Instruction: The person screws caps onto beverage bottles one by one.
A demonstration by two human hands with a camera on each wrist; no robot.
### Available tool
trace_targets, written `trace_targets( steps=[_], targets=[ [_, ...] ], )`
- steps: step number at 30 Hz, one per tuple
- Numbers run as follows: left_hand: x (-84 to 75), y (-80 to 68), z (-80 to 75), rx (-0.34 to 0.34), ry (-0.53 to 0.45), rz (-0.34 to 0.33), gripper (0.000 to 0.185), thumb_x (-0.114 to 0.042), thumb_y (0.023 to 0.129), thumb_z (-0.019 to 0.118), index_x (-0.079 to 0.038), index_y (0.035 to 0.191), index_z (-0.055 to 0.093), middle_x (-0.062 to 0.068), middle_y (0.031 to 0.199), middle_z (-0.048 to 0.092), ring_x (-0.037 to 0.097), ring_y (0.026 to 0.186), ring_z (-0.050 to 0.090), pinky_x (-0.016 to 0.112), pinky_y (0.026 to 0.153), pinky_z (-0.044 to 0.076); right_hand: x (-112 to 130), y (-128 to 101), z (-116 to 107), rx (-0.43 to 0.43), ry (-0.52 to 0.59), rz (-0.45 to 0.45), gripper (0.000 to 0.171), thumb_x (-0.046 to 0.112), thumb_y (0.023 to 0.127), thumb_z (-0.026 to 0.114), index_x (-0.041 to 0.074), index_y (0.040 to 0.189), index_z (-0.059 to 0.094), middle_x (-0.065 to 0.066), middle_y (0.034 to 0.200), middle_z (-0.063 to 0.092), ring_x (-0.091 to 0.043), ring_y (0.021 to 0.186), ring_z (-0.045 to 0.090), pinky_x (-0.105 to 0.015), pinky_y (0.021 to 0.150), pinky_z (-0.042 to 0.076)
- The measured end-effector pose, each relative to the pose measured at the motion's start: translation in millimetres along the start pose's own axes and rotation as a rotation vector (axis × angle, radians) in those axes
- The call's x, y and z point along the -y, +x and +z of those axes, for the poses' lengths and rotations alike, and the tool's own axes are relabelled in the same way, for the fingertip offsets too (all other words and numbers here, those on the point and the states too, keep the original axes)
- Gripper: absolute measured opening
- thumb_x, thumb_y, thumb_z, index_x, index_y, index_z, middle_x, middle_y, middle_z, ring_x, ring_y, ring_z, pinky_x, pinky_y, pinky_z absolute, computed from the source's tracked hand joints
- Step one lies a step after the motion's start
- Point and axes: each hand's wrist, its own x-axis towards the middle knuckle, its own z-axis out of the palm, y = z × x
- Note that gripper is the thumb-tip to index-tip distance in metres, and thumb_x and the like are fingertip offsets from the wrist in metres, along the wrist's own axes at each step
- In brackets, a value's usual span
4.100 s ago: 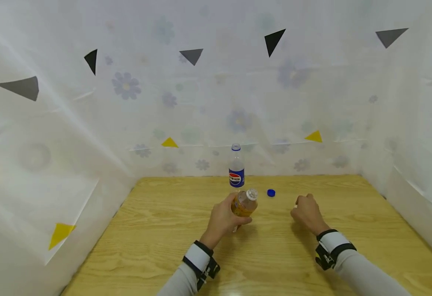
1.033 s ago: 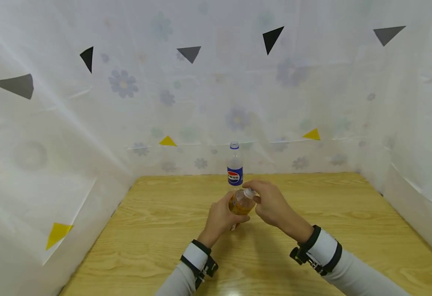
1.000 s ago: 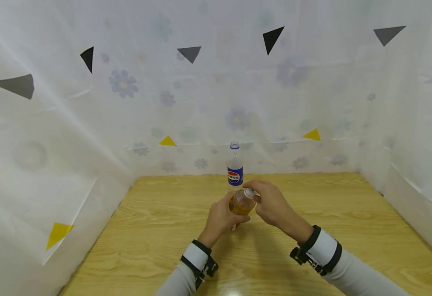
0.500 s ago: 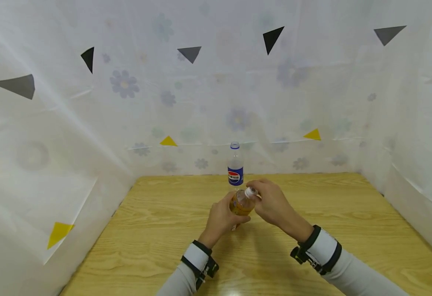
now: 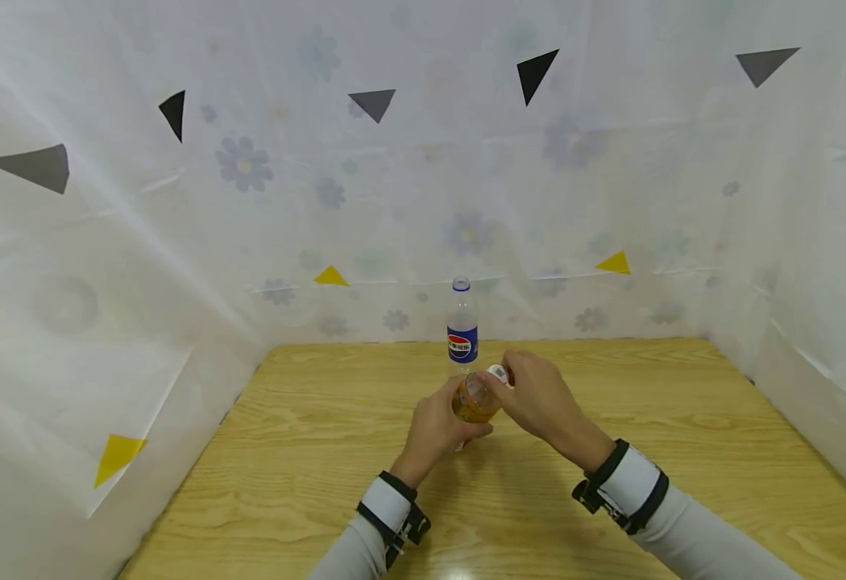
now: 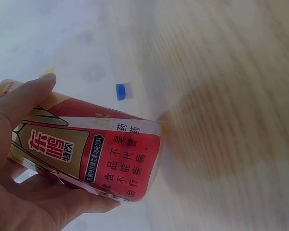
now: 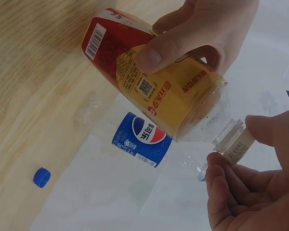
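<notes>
Right, near to far, this was how things stood.
Left hand: the left hand (image 5: 437, 423) wrapped the body of the amber drink bottle (image 5: 475, 398), thumb across the red and yellow label in the right wrist view (image 7: 149, 57), fingers curled under it.
Amber drink bottle: it was tilted, its neck leaning away and to the person's right, its base lifted off the wooden table (image 5: 321, 483) in the left wrist view (image 6: 91, 159). Amber liquid showed through the clear shoulder.
Right hand: the right hand (image 5: 539, 399) pinched the white cap (image 5: 497, 372) between thumb and fingertips (image 7: 221, 168), right at the bottle's mouth.
White cap: in the right wrist view the white cap (image 7: 237, 147) sat at the end of the bottle's neck; whether it was screwed on or already loose, the pictures could not settle.
Wrists: both wrists wore black and white bands (image 5: 394, 511) over grey sleeves.
Pepsi bottle: just past the hands, a clear Pepsi bottle (image 5: 462, 326) stood upright near the table's far edge, blue label facing the camera, apart from the tilted bottle.
Blue cap: a small blue cap (image 7: 42, 176) lay loose on the table, off to one side of the Pepsi bottle; the left wrist view caught it too (image 6: 124, 91).
Backdrop: behind it all hung a white flowered sheet (image 5: 249, 169) with black, grey and yellow triangles.
</notes>
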Motion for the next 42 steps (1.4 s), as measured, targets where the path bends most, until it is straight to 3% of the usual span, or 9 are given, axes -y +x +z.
trace_targets(
  steps=[3,6,9,11,16,20,30,35,42],
  targets=[
    [-0.4,-0.1,-0.4,-0.001,-0.004,0.0,0.072,-0.031,0.076,0.092,-0.022,0.139,0.058,0.005,0.122,0.072,0.023,0.108,0.07,0.039,0.087,0.058,1.4,-1.2,-0.5,0.016,-0.029,0.011,0.032,0.033,0.099,0.068,0.002,0.094,0.064,-0.007,0.076,0.058,-0.019,0.064,0.052,-0.032,0.056,0.043],
    [-0.3,-0.3,-1.2,-0.006,-0.008,-0.007,0.073,-0.032,0.075,0.092,-0.021,0.139,0.058,0.006,0.121,0.072,0.023,0.108,0.07,0.04,0.087,0.059,4.4,-3.4,-2.6,0.047,-0.06,0.021,0.049,0.034,0.1,0.066,-0.009,0.123,0.061,-0.022,0.104,0.069,-0.035,0.09,0.067,-0.046,0.074,0.057],
    [0.2,-0.3,-2.1,-0.012,-0.011,-0.014,0.073,-0.034,0.075,0.092,-0.02,0.138,0.059,0.006,0.121,0.072,0.024,0.108,0.07,0.04,0.087,0.059,7.4,-4.4,-4.6,0.06,-0.053,0.007,0.066,0.032,0.098,0.069,-0.01,0.144,0.046,-0.032,0.129,0.062,-0.047,0.116,0.062,-0.058,0.092,0.053],
    [0.5,0.3,-1.9,-0.011,-0.016,-0.014,0.073,-0.034,0.075,0.092,-0.02,0.138,0.059,0.006,0.121,0.072,0.024,0.108,0.07,0.04,0.088,0.059,9.7,-4.1,-5.6,0.059,-0.022,-0.012,0.064,0.024,0.096,0.071,-0.005,0.147,0.045,-0.031,0.133,0.06,-0.049,0.12,0.059,-0.061,0.094,0.051],
    [1.3,0.9,-1.4,-0.008,-0.029,-0.009,0.072,-0.033,0.076,0.091,-0.02,0.138,0.058,0.005,0.122,0.072,0.023,0.109,0.07,0.04,0.089,0.058,13.8,-3.8,-7.0,0.065,0.036,-0.044,0.059,-0.012,0.085,0.068,0.003,0.141,0.056,-0.025,0.133,0.062,-0.047,0.12,0.06,-0.06,0.093,0.053],
    [2.3,-0.5,-1.6,-0.016,-0.033,-0.009,0.073,-0.031,0.075,0.092,-0.02,0.139,0.058,0.005,0.122,0.072,0.023,0.109,0.07,0.041,0.089,0.057,13.7,-4.5,-6.6,0.076,0.041,-0.053,0.053,-0.021,0.081,0.06,0.001,0.129,0.064,-0.021,0.127,0.066,-0.044,0.116,0.063,-0.056,0.09,0.056],
    [2.3,0.5,1.4,-0.015,-0.013,0.002,0.071,-0.033,0.075,0.091,-0.02,0.137,0.058,0.005,0.121,0.072,0.023,0.108,0.07,0.04,0.088,0.058,8.7,-5.9,-4.3,0.019,0.065,-0.06,0.042,-0.019,0.082,0.06,-0.001,0.119,0.069,-0.021,0.116,0.069,-0.038,0.107,0.068,-0.049,0.083,0.059],
    [1.2,1.1,0.9,-0.018,-0.015,0.0,0.071,-0.03,0.075,0.092,-0.02,0.137,0.058,0.005,0.122,0.072,0.023,0.109,0.07,0.041,0.089,0.058,8.0,-4.2,-4.7,0.008,0.052,-0.047,0.027,-0.003,0.089,0.069,-0.002,0.116,0.07,-0.017,0.104,0.069,-0.03,0.091,0.068,-0.042,0.073,0.059],
    [-0.7,-0.1,1.4,-0.021,-0.008,0.005,0.071,-0.031,0.075,0.092,-0.02,0.137,0.059,0.005,0.122,0.072,0.023,0.109,0.07,0.041,0.09,0.058,1.1,-1.6,-4.7,-0.021,0.019,-0.033,0.021,0.021,0.093,0.075,0.004,0.088,0.065,-0.005,0.078,0.058,-0.016,0.066,0.047,-0.03,0.059,0.04]
  ],
)
